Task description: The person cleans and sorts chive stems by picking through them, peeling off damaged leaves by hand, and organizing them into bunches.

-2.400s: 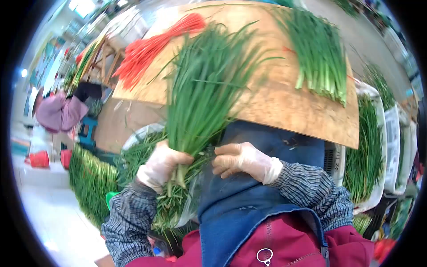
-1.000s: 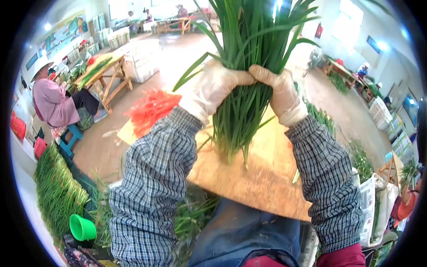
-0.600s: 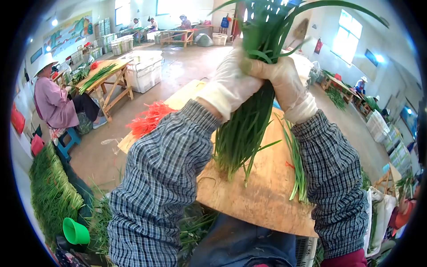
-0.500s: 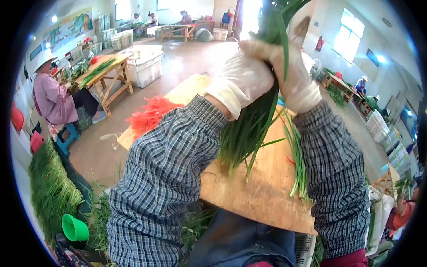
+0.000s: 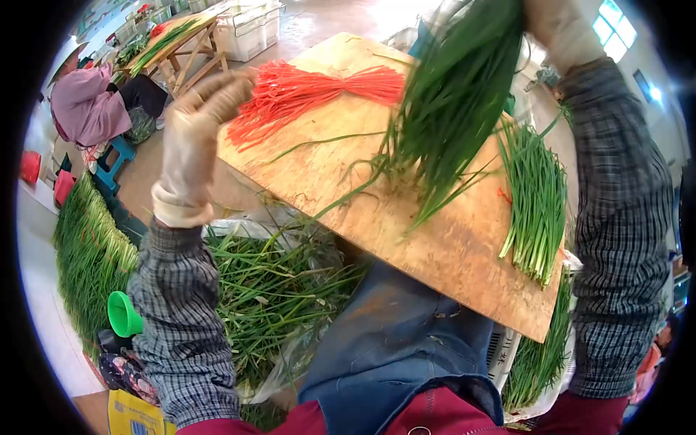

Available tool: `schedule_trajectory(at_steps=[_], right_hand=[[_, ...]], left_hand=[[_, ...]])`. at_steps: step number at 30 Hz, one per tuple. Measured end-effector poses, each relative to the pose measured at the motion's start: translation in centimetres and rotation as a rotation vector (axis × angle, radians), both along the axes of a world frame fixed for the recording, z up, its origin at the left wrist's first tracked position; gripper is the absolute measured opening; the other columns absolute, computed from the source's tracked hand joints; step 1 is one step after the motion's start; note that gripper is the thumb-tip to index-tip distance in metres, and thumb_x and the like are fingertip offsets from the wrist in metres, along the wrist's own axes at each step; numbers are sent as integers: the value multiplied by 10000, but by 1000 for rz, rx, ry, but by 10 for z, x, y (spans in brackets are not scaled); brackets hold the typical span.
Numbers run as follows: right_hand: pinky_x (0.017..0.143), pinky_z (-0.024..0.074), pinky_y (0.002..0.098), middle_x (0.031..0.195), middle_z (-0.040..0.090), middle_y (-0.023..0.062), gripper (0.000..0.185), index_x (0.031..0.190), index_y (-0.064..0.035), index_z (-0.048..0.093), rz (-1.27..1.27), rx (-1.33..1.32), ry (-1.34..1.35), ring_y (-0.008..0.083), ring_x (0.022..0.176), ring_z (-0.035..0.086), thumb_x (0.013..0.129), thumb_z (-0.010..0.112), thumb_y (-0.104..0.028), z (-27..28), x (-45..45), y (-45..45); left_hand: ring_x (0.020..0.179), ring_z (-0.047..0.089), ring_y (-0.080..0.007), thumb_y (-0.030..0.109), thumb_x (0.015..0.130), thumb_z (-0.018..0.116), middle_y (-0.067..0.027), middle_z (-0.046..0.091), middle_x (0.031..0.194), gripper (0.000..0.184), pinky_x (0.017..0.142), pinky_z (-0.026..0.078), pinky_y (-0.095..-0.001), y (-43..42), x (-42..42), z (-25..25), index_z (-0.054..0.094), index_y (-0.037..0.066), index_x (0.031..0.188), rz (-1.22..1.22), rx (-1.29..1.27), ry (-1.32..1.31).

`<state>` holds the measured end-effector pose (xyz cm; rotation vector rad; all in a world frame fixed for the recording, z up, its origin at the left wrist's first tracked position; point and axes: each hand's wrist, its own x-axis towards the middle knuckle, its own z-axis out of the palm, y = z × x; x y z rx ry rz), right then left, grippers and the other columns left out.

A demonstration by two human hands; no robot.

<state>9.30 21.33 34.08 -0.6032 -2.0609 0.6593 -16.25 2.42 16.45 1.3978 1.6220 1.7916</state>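
My right hand [image 5: 565, 32], in a pale glove, is closed on a bunch of garlic chives [image 5: 464, 101] at the top of the view. The long green leaves hang down over the wooden board, blurred by motion. My left hand [image 5: 196, 138], gloved too, is raised off the board's left edge with nothing in it and its fingers partly bent but apart. Beside it lies a bundle of red plastic ties [image 5: 312, 90], gathered at its middle. A second chive bunch [image 5: 536, 203] with a red tie rests on the board's right side.
The wooden board [image 5: 435, 254] stands above my knees. Loose green leaves [image 5: 275, 297] fill a plastic-lined container at lower left. A stack of chives [image 5: 90, 254] and a green bucket [image 5: 125, 314] are farther left. Another person [image 5: 87, 101] sits at a table. A crate [image 5: 540, 362] holds more chives.
My left hand has let go of the chives and moved left. My right hand has carried the bunch to the right. The view has tipped down, showing more of the board.
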Motion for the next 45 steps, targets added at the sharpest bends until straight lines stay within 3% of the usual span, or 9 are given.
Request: schedule_trajectory(at_steps=[9,14,16,18,23,29,33,40,45], right_hand=[[604,538,292,697,627,122,276,898,26,618,-12,-141,128,226,607,631,697,647,-161,-16,-22,-70],[633,539,293,688,631,133,245,922,26,622,120,-150,-7,219,675,639,719,634,-111,-12,-5,-49],[631,532,282,700,633,129,241,909,31,625,-42,125,-150,202,667,633,747,605,-147,-28,-13,-28],[650,520,265,726,635,117,178,846,32,622,315,-146,83,181,663,623,749,596,-116,-39,-16,-60],[669,514,272,729,635,120,160,793,40,615,12,-191,208,191,670,624,769,571,-112,-38,-29,-51],[664,514,288,731,645,131,177,800,48,623,57,-45,131,195,662,625,780,559,-115,-48,-21,-43],[656,517,293,730,649,128,180,800,49,628,56,-54,156,198,649,626,784,557,-115,-48,-20,-41],[652,520,288,728,652,134,172,797,46,630,73,-49,137,201,646,630,781,563,-111,-45,-16,-21],[651,521,290,742,653,142,172,811,47,629,144,-107,104,205,650,631,778,564,-109,-41,-12,-8]], left_hand=[[903,560,-109,148,835,596,-74,642,922,234,816,426,-223,-14,22,-49,634,-31,980,-105,-142,-157],[920,591,-174,134,845,546,-119,640,982,249,832,439,-287,-18,34,-74,616,-45,1004,-103,-170,-227],[905,596,-177,121,844,546,-121,641,973,242,829,448,-292,-13,41,-88,615,-52,999,-83,-162,-249],[877,599,-162,36,831,540,-110,645,954,203,807,468,-269,-12,63,-97,610,-56,998,-40,-57,-291],[891,581,-177,-104,765,541,-128,563,1080,321,745,491,-269,-6,98,-121,579,-2,1067,114,289,267],[904,594,-286,66,691,638,-134,513,1163,414,711,506,-338,34,119,-111,546,46,1094,51,99,592],[908,583,-306,129,672,651,-123,527,1106,421,713,501,-374,53,115,-128,554,66,1077,19,-141,732],[873,586,-308,147,684,652,-138,536,1070,395,685,503,-387,63,106,-137,547,56,1054,85,16,935],[658,589,-233,94,756,502,-135,543,850,312,474,470,-350,75,107,-155,534,13,1056,128,-114,1178]])
